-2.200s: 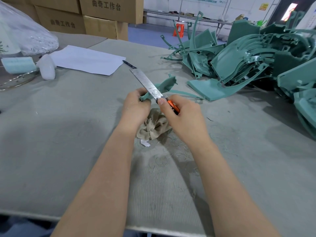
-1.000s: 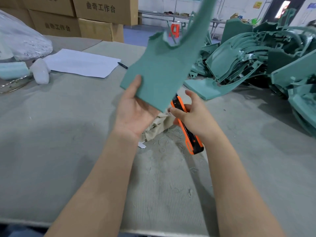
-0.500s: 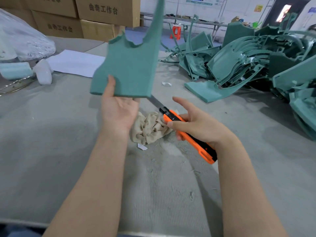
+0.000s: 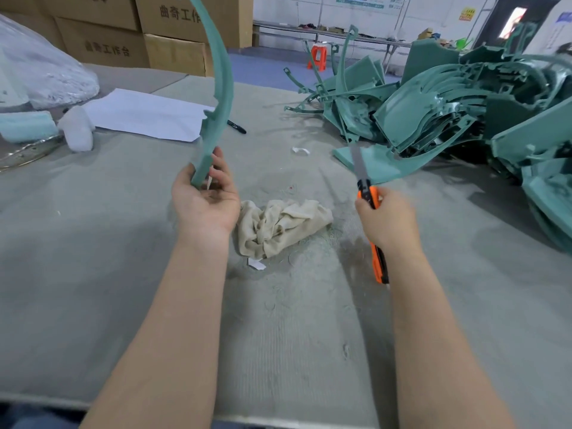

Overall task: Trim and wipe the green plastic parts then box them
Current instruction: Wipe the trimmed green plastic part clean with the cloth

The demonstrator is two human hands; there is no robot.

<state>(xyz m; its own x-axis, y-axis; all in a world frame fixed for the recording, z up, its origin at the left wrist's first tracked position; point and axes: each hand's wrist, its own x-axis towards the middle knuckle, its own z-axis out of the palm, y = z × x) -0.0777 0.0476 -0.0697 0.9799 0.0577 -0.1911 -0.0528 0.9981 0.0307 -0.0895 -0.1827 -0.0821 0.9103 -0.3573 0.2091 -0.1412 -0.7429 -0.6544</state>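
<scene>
Lying crumpled on the table (image 4: 93,274), a cloth (image 4: 280,226) sits near heaped green parts (image 4: 448,103).

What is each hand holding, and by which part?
The left hand holds a green plastic part by its lower end. The right hand grips a utility knife by its orange handle.

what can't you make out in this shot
Head view only.
green part: top end cut off by the upper edge.
knife: mid-handle hidden behind the motion-blurred right hand.
pile of green parts: runs off the right edge, count unclear.
wall signs: too small to read.
</scene>
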